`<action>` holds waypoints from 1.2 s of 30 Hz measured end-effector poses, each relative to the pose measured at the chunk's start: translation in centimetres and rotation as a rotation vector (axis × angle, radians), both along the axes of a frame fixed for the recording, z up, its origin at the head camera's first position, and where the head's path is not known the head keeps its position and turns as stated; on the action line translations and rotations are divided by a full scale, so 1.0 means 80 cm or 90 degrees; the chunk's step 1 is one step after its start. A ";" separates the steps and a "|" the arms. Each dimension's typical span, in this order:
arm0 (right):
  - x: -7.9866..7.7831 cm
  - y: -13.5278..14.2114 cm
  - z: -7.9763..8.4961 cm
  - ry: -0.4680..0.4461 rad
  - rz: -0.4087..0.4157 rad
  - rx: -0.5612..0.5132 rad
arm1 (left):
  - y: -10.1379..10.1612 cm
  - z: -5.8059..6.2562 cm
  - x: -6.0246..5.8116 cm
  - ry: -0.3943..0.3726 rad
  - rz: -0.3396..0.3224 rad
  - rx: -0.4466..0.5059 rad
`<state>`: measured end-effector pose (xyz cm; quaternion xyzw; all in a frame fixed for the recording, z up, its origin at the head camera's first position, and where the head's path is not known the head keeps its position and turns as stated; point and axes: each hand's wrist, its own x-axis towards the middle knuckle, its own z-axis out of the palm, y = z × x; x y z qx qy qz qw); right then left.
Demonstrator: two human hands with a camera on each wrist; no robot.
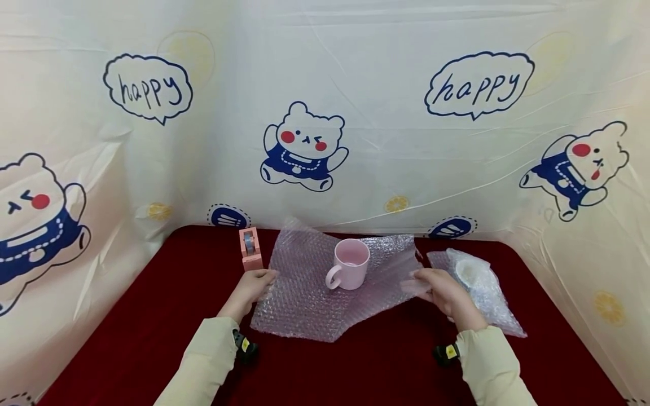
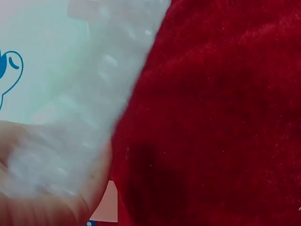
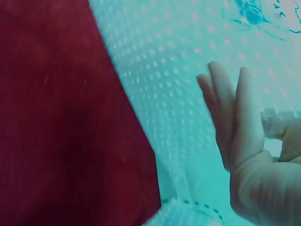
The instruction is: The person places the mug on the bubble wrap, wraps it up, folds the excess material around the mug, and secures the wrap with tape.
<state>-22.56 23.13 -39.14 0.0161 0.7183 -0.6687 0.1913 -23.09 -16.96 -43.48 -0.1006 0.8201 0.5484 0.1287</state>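
A pink mug [image 1: 351, 264] stands upright on a sheet of bubble wrap [image 1: 299, 304], its handle toward the lower left. My left hand [image 1: 253, 286] grips the left edge of the sheet; in the left wrist view the bubble wrap [image 2: 94, 103] runs blurred across the palm and curled fingers. On the opposite side my right hand [image 1: 443, 288] pinches the right edge, which is raised off the table. The right wrist view shows the right hand [image 3: 254, 155] with thumb and forefinger on the wrap and its other fingers stretched out.
Just beyond my left hand stands a pink tape dispenser [image 1: 251, 251] with a roll in it. To the right of my right hand lies a bubble-wrapped bundle [image 1: 490, 290] with a pale round item inside. A dark red cloth [image 1: 386, 361] covers the table; a printed curtain [image 1: 386, 152] hangs around it.
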 end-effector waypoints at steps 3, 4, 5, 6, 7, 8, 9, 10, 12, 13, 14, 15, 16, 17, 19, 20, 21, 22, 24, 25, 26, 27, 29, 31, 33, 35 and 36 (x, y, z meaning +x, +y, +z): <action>-0.006 -0.016 0.006 -0.022 -0.040 -0.066 | -0.001 0.001 0.002 0.008 -0.004 0.004; -0.008 -0.022 0.007 -0.027 -0.049 -0.095 | -0.001 0.002 0.003 0.011 -0.004 0.004; -0.010 -0.027 0.009 -0.031 -0.060 -0.127 | -0.001 0.003 0.004 0.017 -0.003 -0.007; -0.013 -0.033 0.010 -0.031 -0.064 -0.158 | 0.000 0.004 0.005 0.022 -0.004 -0.011; -0.015 -0.038 0.010 -0.031 -0.067 -0.187 | 0.000 0.005 0.005 0.024 -0.001 -0.013; -0.018 -0.042 0.010 -0.027 -0.066 -0.212 | 0.001 0.006 0.005 0.027 0.001 -0.017; -0.020 -0.047 0.010 -0.022 -0.066 -0.232 | 0.002 0.006 0.005 0.026 0.007 -0.017; -0.022 -0.051 0.010 -0.016 -0.067 -0.245 | 0.004 0.007 0.005 0.025 0.009 -0.017; -0.026 -0.059 0.009 -0.007 -0.066 -0.265 | 0.005 0.008 0.005 0.023 0.017 -0.008; -0.028 -0.063 0.009 -0.005 -0.070 -0.265 | 0.006 0.007 0.004 0.026 0.022 -0.006; -0.030 -0.067 0.008 -0.004 -0.073 -0.265 | 0.007 0.006 0.003 0.030 0.025 -0.009; -0.031 -0.070 0.008 -0.003 -0.078 -0.264 | 0.008 0.006 0.002 0.034 0.027 -0.009; -0.033 -0.073 0.008 -0.004 -0.084 -0.261 | 0.009 0.005 0.002 0.036 0.030 -0.011; -0.034 -0.076 0.008 -0.003 -0.090 -0.253 | 0.009 0.004 0.001 0.038 0.033 -0.012; -0.036 -0.082 0.008 0.003 -0.095 -0.231 | 0.010 0.003 0.000 0.048 0.037 -0.015; -0.036 -0.085 0.008 0.008 -0.095 -0.220 | 0.010 0.003 0.000 0.048 0.038 -0.017; -0.037 -0.088 0.007 0.014 -0.094 -0.206 | 0.010 0.004 0.001 0.049 0.038 -0.016; -0.038 -0.091 0.006 0.023 -0.089 -0.189 | 0.010 0.004 0.002 0.050 0.039 -0.018; -0.040 -0.096 0.002 0.047 -0.074 -0.140 | 0.009 0.004 0.002 0.054 0.039 -0.019; -0.040 -0.099 0.000 0.068 -0.065 -0.108 | 0.009 0.004 0.002 0.054 0.037 -0.019; -0.040 -0.101 -0.002 0.098 -0.050 -0.065 | 0.009 0.004 0.003 0.052 0.033 -0.021; -0.041 -0.104 -0.005 0.142 -0.030 -0.009 | 0.008 0.004 0.002 0.051 0.028 -0.027; -0.040 -0.109 -0.011 0.232 0.005 0.110 | 0.006 0.005 0.001 0.053 0.018 -0.038; -0.039 -0.115 -0.016 0.337 0.041 0.229 | 0.005 0.006 -0.001 0.054 0.004 -0.045; -0.038 -0.120 -0.020 0.428 0.069 0.325 | 0.004 0.007 -0.003 0.062 -0.007 -0.055; -0.037 -0.124 -0.023 0.484 0.088 0.399 | 0.004 0.008 -0.007 0.076 -0.018 -0.067; -0.036 -0.126 -0.024 0.507 0.095 0.434 | 0.004 0.009 -0.008 0.079 -0.023 -0.071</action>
